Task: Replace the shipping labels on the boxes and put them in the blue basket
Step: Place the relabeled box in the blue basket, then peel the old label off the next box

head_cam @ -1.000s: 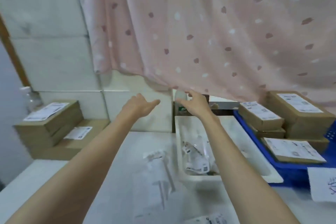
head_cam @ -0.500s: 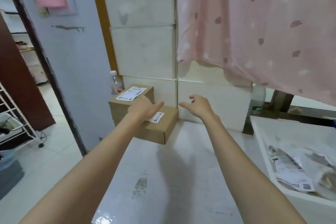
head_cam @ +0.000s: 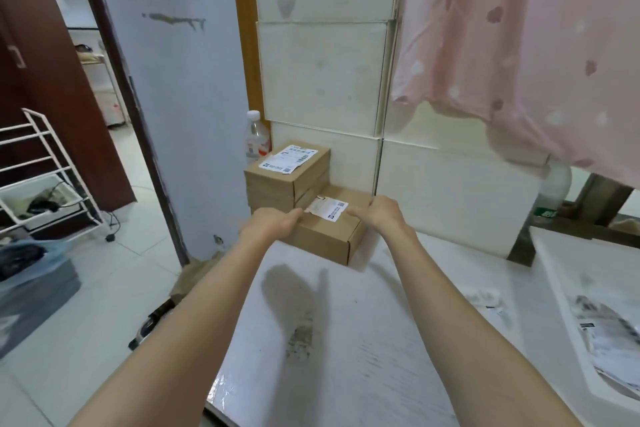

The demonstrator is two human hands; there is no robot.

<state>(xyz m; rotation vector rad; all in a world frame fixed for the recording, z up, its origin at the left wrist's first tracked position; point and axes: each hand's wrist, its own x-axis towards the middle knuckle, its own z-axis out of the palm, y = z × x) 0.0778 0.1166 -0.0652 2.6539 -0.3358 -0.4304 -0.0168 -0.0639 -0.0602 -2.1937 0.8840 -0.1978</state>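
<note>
At the far left corner of the white tabletop (head_cam: 363, 340), a low brown cardboard box (head_cam: 329, 236) with a small white shipping label (head_cam: 327, 209) on its lid sits against the tiled wall. The left hand (head_cam: 273, 224) grips the box's left side, fingers curled over the top edge beside the label. The right hand (head_cam: 377, 213) holds the right side, fingers together on the lid. Just behind stands a stack of brown cardboard boxes (head_cam: 287, 180), labelled on top, with a clear plastic bottle (head_cam: 257, 137) behind it.
</note>
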